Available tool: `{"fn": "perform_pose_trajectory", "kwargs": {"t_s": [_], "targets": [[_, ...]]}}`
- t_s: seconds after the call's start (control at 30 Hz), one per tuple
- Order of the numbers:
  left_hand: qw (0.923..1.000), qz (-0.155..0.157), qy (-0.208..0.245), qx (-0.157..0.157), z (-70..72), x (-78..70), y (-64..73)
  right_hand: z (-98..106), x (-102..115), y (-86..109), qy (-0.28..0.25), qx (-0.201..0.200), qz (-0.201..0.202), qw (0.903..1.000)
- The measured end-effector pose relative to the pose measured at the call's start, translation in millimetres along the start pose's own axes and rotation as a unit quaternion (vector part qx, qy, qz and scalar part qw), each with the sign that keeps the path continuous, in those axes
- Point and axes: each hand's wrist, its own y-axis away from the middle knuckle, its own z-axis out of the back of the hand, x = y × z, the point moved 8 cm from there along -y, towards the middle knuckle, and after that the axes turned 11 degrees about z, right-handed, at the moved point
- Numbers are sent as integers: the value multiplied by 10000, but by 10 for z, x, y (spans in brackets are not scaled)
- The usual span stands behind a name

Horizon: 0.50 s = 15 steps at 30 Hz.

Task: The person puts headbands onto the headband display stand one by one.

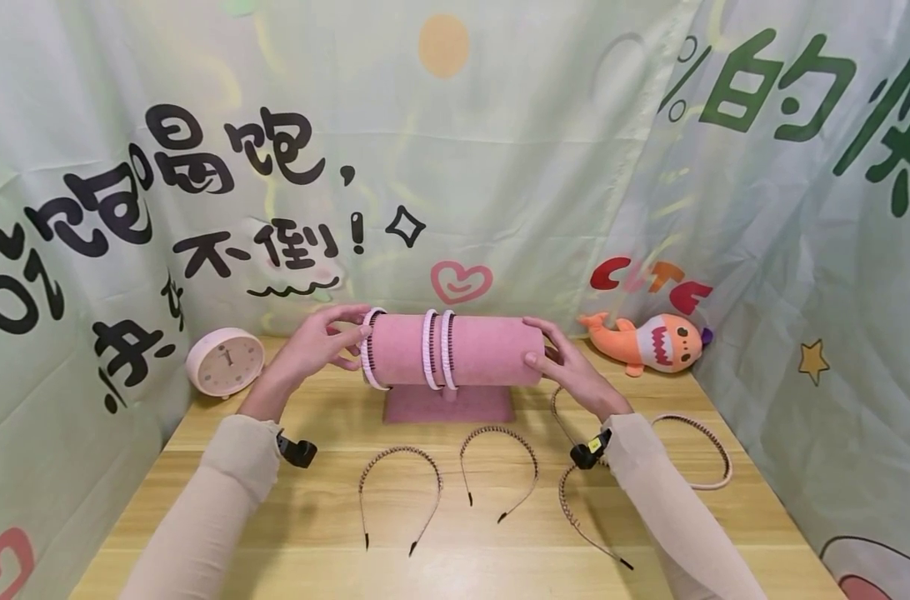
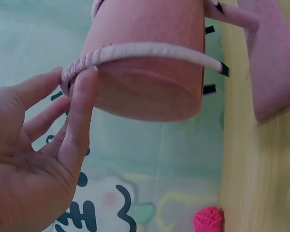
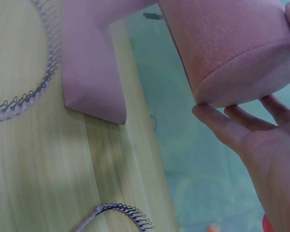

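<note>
A pink velvety display roll (image 1: pixel 492 350) lies sideways on its stand with a flat pink base (image 1: pixel 449 405). Three pale headbands with dark teeth sit over it. My left hand (image 1: pixel 320 340) pinches the leftmost headband (image 2: pixel 140 50) at the roll's left end, thumb and fingers on its band. The other two headbands (image 1: pixel 429 350) are side by side near the middle. At the right end, my right hand (image 1: pixel 575 371) touches the roll; in the right wrist view its fingertips (image 3: pixel 210 113) rest against the end's rim.
On the wooden table (image 1: pixel 290 508) lie several loose headbands, among them one at front left (image 1: pixel 400 451), one in the middle (image 1: pixel 497 430) and one at the right (image 1: pixel 727 467). A pink clock (image 1: pixel 226 362) stands left, an orange plush toy (image 1: pixel 646 343) right. Printed curtains (image 1: pixel 500 208) surround the table.
</note>
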Motion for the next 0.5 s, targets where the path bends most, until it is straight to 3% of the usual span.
{"fn": "perform_pose_trajectory", "kwargs": {"t_s": [0.13,0.23,0.4,0.5], "targets": [[9993,-156,-299,134,37,16,18,-4,-6,1,10,12,2,10000],[9969,-462,-566,275,47,4,38,-5,1,2,-16,8,-5,10000],[9852,-1092,-1318,128,62,-23,58,-1,4,5,-37,-6,-32,10000],[9790,-1312,-1559,70,48,-33,50,-1,1,5,-57,-5,-29,10000]]}}
